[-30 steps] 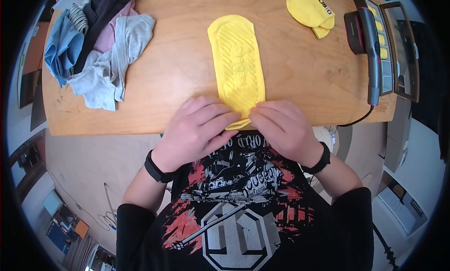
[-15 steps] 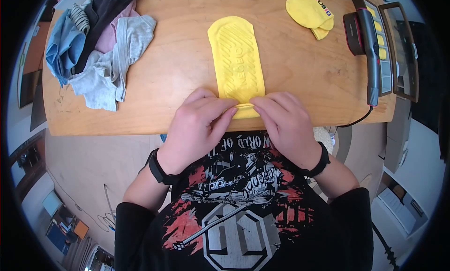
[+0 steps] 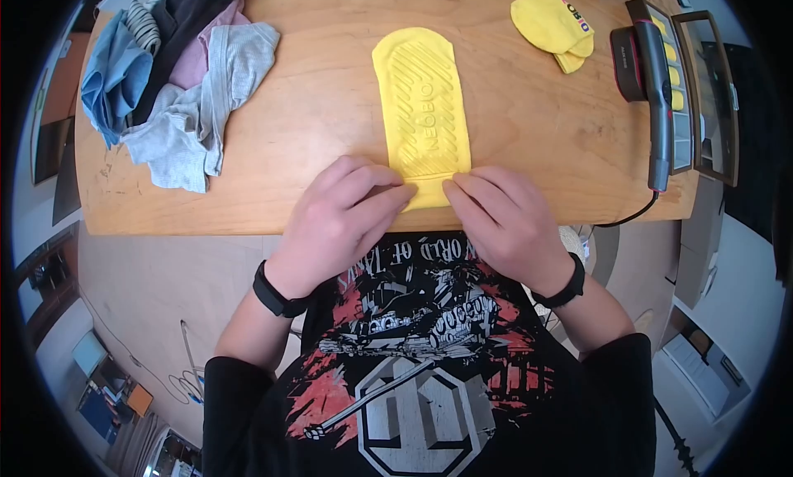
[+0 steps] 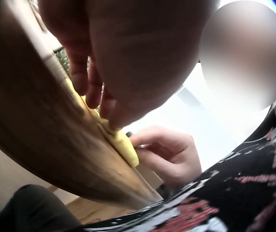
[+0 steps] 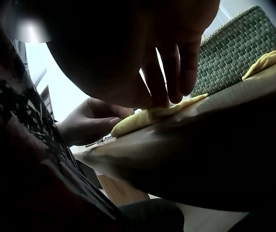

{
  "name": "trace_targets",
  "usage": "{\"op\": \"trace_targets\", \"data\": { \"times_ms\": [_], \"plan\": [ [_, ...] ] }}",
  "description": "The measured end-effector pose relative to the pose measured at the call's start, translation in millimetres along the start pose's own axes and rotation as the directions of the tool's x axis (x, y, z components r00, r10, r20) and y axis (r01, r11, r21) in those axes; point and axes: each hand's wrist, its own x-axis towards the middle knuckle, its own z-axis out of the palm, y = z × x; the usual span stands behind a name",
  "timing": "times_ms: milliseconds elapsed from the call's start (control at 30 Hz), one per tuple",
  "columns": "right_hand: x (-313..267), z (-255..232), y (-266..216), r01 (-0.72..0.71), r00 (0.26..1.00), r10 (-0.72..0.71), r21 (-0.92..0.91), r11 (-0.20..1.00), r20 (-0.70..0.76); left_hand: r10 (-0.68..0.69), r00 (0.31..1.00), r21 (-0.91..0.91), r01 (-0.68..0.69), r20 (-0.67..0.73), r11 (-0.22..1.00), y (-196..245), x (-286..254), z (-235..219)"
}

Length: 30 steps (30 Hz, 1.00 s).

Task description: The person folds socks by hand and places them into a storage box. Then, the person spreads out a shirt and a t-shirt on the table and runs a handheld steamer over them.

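A long yellow sock (image 3: 425, 105) lies flat on the wooden table, its ribbed grip lines and raised lettering facing up. At the near end, by the table edge, it is turned over in a smooth band. My left hand (image 3: 343, 213) pinches the left side of this band between thumb and fingers. On the opposite side, my right hand (image 3: 504, 217) holds the right corner the same way. In the left wrist view the thumb and forefinger of the right hand (image 4: 169, 152) meet at the thick yellow fold.
Crumpled grey, pink, black and blue clothes (image 3: 178, 138) cover the table's left. A folded yellow item (image 3: 549, 18) lies back right. Beyond it are a dark corded handheld device (image 3: 658, 105), a compartment box (image 3: 681, 134) holding yellow rolls, and a green woven basket (image 5: 239, 50).
The sock's near end has been folded up and over into a flat band, so the sock is a little shorter. Both hands have spread slightly toward the band's corners.
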Motion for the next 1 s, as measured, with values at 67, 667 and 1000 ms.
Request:
{"op": "trace_targets", "data": {
  "times_ms": [67,667,1000],
  "plan": [
    [-1.4,-0.5,-1.5,-0.025,1.0,0.025,-0.006,1.0,0.012,0.023,1.0,0.016,-0.023,-0.001,1.0,1.1,0.9,-4.4],
    [6.4,2.8,-8.0,-0.213,0.977,0.212,0.116,0.97,0.026,-0.309,0.948,-0.094,0.315,0.071,0.944,25.9,4.1,-4.3],
    [8.0,6.3,-10.2,-0.346,0.938,0.344,0.124,0.93,0.037,-0.547,0.831,-0.264,0.553,0.103,0.79,25.5,20.9,1.4]
  ]
}}
